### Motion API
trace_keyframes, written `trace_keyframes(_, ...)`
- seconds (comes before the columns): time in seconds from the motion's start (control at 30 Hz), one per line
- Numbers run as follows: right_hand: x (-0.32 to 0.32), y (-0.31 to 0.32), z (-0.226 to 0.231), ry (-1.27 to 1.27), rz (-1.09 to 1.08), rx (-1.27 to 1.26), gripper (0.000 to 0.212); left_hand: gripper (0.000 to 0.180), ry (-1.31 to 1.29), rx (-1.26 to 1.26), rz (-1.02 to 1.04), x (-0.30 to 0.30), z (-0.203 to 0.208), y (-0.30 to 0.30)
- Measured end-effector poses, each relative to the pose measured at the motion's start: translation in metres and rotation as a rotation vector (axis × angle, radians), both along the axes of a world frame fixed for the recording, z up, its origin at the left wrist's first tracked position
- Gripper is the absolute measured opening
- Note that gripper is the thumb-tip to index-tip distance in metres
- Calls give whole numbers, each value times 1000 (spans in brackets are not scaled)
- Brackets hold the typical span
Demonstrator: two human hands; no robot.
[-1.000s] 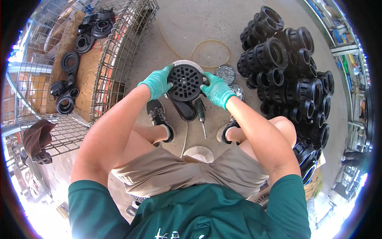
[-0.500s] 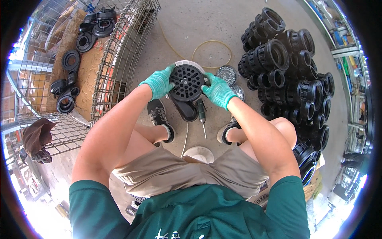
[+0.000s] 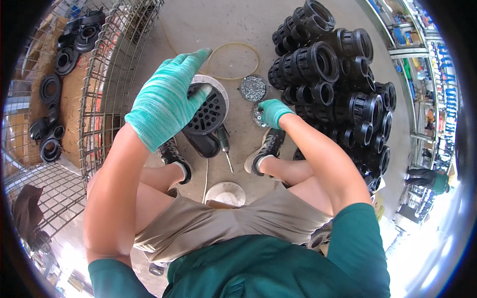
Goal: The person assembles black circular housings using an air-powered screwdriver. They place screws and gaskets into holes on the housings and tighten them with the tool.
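Head view, watched from my remote seat: grey floor [image 3: 218, 25] stretches beyond the black perforated housing [image 3: 211, 114], with a looped yellow hose [image 3: 258, 62] lying across it. To the housing's left I have the mesh wall of a wire cage [image 3: 112, 74] as an edge; well to its right, stacked black ribbed parts [image 3: 333, 84] make the other. The housing itself sits over a white round base [image 3: 224, 97], its round face pierced by holes and slots, a smooth lobe pointing nearer me. I see the gloved left hand [image 3: 166, 99] over its left side, fingers straight and thumb across the face; contact I cannot tell. Right of the housing, the right hand [image 3: 275, 112] curls at a small dish [image 3: 254, 117] of metal pieces; whether it pinches any, I cannot tell. Just beyond that, another dish [image 3: 240, 93] brims with silvery bits. The cage holds brown board and black rounded parts.
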State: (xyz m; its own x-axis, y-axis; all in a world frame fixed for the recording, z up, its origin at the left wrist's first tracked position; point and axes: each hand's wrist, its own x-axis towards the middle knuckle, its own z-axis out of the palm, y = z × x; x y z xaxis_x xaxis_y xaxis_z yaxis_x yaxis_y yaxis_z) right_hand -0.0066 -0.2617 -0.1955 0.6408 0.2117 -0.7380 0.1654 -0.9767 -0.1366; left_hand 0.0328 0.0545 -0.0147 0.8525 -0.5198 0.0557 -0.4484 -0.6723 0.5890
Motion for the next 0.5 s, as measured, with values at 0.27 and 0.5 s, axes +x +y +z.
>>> trace_keyframes(0.27,34,-59,-133,-350,-531,33,41,55,78,-22,47,7,4,8)
trace_keyframes(0.5,55,-45,-198,-365,-419,95,63,58,141,-33,69,11,3,7)
